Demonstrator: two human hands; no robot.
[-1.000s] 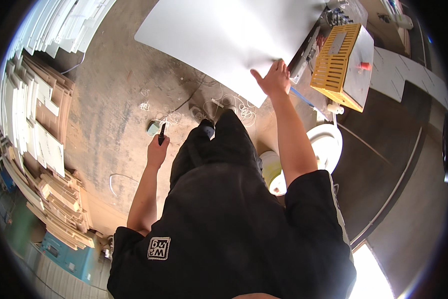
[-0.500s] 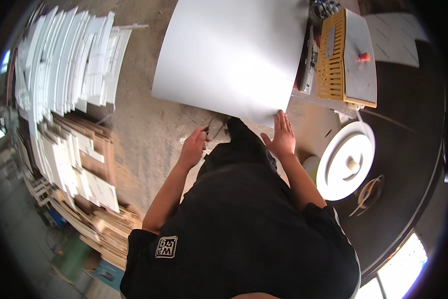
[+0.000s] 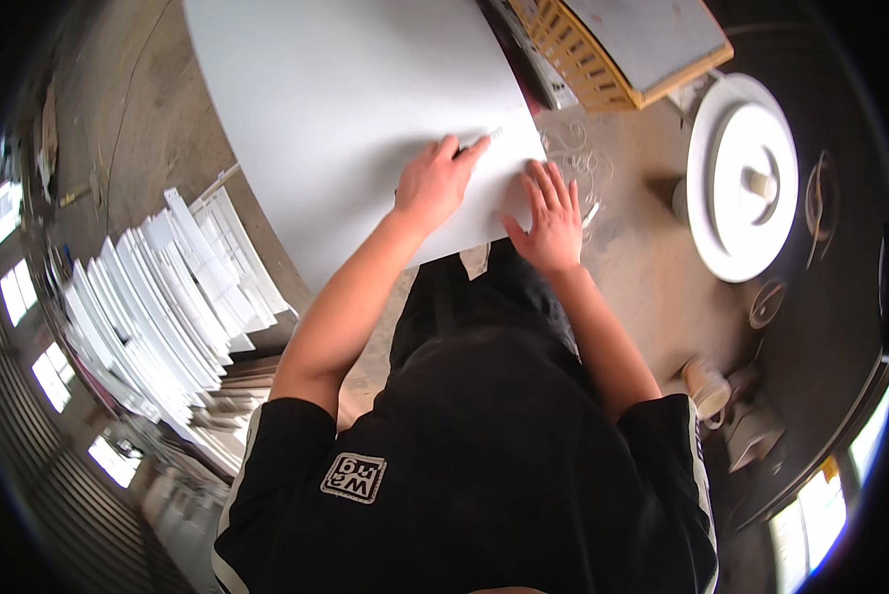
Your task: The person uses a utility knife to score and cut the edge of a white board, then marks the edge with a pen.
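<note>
A large white board (image 3: 336,109) lies in front of me. Over its right part my left hand (image 3: 435,185) is closed around a small dark pen-like tool (image 3: 460,152), mostly hidden by the fingers. Beside the fingertips, faint small marks (image 3: 494,136) show on the board. My right hand (image 3: 553,220) rests with fingers stretched out at the board's near right corner, the fingertips over its edge.
Beyond the board at the right stands a machine with a yellow slotted guard (image 3: 603,74). A round white reel (image 3: 746,178) is at the right. Stacked white panels (image 3: 157,312) fill the left side. Thin curled strips (image 3: 583,163) lie past the board's right edge.
My left hand has moved from beside the board onto its surface, with the dark tool in it. The right hand stays at the board's corner. The whole view has turned.
</note>
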